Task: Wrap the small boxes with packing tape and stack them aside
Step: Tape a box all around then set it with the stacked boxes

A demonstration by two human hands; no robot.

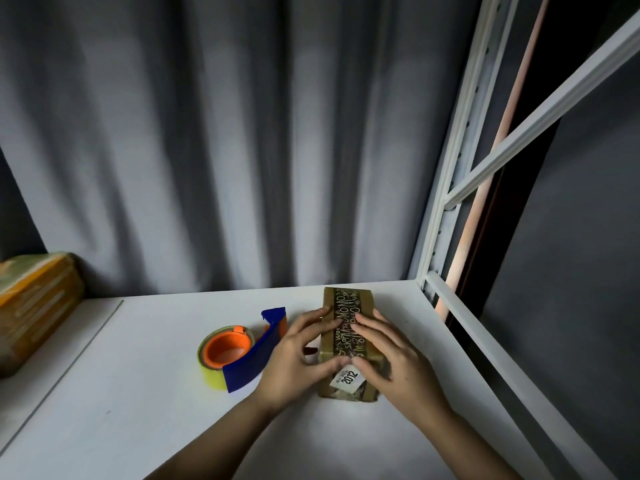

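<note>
1. Small box [348, 341]: brown cardboard, lying flat on the white table [138, 393], right of centre and near the table's right edge. Its long axis runs away from the camera. A dark printed tape strip [346, 308] with pale lettering runs lengthwise along the top face.
2. White label [347, 376] reading "2012" sits on the box's near end, partly covered by the thumbs.
3. Left hand [298, 355]: fingers straight and slightly spread, laid over the left edge and top of the box. The fingertips press on the tape strip and the thumb reaches to the label. No pinch visible.
4. Right hand [391, 355]: fingers straight and close together, pressed flat on the top of the box from the right side, fingertips on the tape strip. The thumb meets the left thumb near the label.
5. Tape dispenser [239, 351]: roll with orange core and yellowish tape in a blue holder, resting on the table just left of the left hand. Not touched by either hand.
6. Wrapped parcel [34, 306]: yellow-brown, blurred, at the far left edge of the table, well apart from the box.
7. Grey curtain [207, 133] hangs behind the table. White metal shelf frame [450, 202] stands at the right rear corner.
</note>
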